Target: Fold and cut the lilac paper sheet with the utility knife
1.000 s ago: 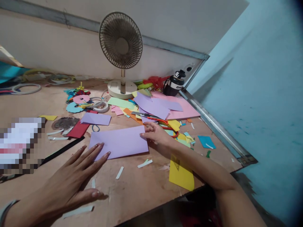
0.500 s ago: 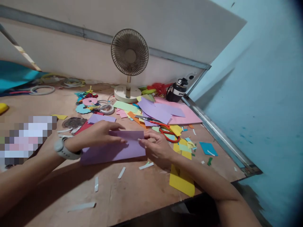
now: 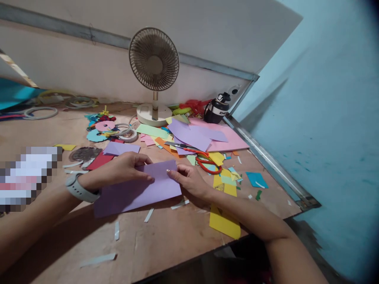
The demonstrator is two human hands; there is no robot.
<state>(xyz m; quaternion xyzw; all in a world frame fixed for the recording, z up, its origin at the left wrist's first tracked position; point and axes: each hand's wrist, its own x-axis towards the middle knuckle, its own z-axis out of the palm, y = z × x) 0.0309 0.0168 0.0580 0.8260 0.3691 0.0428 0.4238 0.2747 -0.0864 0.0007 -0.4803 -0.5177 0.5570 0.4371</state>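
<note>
Both hands hold a purple sheet of paper [image 3: 139,197] just over the wooden table. My left hand [image 3: 127,169], with a grey watch band at the wrist, grips its upper edge, thumb on the near face and the other fingers behind. At the right end, my right hand [image 3: 191,179] pinches the sheet near its upper corner, thumb in front. Orange-handled scissors [image 3: 204,157] lie beyond my right hand on scraps of coloured paper. Behind my left hand rest smaller purple pieces [image 3: 122,148] and a red piece [image 3: 100,159].
A fan [image 3: 154,59] stands at the back, a black bottle [image 3: 217,108] to its right. Rolls of tape [image 3: 128,135] sit near paper discs [image 3: 105,126]. White strips [image 3: 99,260] and a yellow sheet [image 3: 225,221] lie near the table's front edge. A blurred-out object [image 3: 29,177] is at left.
The purple sheet has tilted, its left end lower and its right end higher. Both hands still hold it, the right thumb shifted slightly inward. The whole view has shifted a little.
</note>
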